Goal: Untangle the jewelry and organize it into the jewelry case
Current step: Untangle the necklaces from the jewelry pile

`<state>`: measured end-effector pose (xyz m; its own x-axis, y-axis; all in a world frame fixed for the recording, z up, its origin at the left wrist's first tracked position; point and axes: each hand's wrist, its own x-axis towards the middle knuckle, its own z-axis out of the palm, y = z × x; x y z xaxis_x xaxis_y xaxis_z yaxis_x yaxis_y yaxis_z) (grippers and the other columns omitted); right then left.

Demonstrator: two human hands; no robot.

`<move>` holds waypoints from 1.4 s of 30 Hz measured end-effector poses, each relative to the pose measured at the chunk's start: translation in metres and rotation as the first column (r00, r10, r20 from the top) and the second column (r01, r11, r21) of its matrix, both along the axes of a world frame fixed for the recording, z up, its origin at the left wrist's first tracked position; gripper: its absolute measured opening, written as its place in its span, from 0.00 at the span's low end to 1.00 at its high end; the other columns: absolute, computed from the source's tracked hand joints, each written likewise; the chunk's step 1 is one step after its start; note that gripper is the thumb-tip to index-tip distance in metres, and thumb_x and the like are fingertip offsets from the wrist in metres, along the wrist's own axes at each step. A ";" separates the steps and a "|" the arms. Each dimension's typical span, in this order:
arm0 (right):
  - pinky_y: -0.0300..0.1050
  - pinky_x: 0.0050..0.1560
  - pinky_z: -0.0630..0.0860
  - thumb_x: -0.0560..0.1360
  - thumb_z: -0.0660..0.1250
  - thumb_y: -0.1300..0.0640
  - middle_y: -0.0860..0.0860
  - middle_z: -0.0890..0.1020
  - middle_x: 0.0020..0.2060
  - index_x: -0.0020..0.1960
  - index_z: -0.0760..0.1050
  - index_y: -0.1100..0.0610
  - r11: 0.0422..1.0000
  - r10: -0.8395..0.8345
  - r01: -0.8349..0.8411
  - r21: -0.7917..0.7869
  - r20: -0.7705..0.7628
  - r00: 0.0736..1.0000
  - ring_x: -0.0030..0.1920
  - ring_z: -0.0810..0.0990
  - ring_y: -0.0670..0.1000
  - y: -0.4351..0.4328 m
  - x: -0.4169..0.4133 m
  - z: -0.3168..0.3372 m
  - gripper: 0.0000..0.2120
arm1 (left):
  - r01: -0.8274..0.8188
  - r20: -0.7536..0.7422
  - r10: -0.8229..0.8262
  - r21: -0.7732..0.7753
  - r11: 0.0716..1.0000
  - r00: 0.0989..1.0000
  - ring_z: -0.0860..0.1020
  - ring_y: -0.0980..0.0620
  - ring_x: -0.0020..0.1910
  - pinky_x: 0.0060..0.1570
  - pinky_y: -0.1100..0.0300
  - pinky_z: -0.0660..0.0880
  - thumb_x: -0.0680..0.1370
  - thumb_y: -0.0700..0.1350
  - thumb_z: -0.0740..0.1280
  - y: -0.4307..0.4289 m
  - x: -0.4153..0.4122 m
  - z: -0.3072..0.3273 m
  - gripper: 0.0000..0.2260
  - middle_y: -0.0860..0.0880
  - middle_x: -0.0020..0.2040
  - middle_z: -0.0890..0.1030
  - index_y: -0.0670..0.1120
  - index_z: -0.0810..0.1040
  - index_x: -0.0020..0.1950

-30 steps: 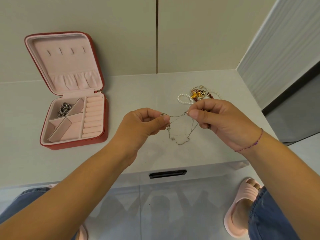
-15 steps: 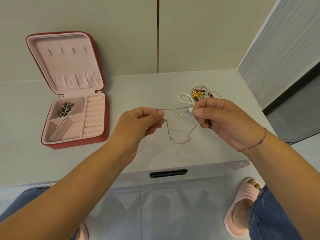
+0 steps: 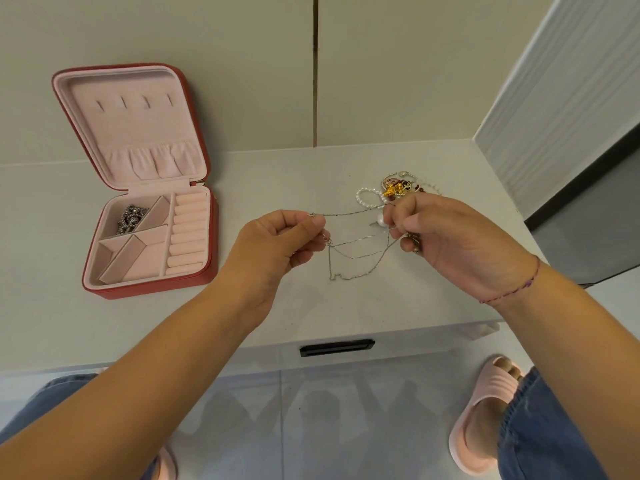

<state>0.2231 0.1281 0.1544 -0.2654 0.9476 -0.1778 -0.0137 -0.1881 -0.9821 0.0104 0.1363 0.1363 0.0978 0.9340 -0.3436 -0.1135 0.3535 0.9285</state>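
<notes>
A thin silver chain hangs in loops between my two hands above the white table. My left hand pinches one end of it. My right hand pinches the other part, with a white pearl pendant showing just beside its fingers. A tangled heap of jewelry, with a pearl strand and gold and red pieces, lies on the table just behind my right hand. The red jewelry case stands open at the left, its pink lining showing and a dark sparkly piece in its back left compartment.
The white tabletop ends at a wall behind and a ribbed panel at the right. A black drawer handle sits under the front edge. My knees and pink slippers show below.
My hands have drawn apart, stretching the chain longer between them. The pearl pendant has come into view beside my right fingers.
</notes>
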 end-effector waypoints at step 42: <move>0.33 0.32 0.64 0.69 0.73 0.59 0.47 0.62 0.25 0.47 0.83 0.54 0.980 -0.022 -0.036 0.194 0.284 0.958 0.28 0.61 0.46 -0.010 -0.028 -0.006 0.06 | 0.069 0.116 -0.072 0.030 0.997 0.991 0.79 0.59 0.37 0.41 0.66 0.72 0.68 0.49 0.69 -0.007 0.009 0.025 0.10 0.50 0.42 0.85 0.46 0.80 0.47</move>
